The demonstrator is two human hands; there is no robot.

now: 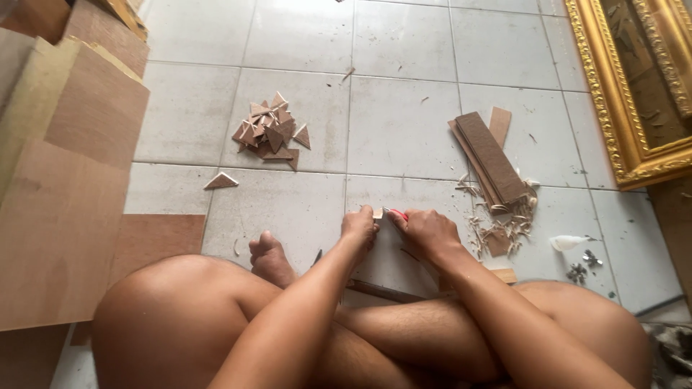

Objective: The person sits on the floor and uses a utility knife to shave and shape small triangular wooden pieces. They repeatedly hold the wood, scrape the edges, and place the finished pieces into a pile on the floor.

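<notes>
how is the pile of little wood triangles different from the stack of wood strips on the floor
The pile of triangles lies ahead and to the left of the hands; the stack of strips lies to the right. The triangles are small, three-cornered pieces heaped loosely at all angles; the strips are long, narrow and laid roughly parallel. Pale shavings litter the near end of the strips, while one stray triangle sits apart from the pile. Both are brown wood on the tiled floor.
</notes>
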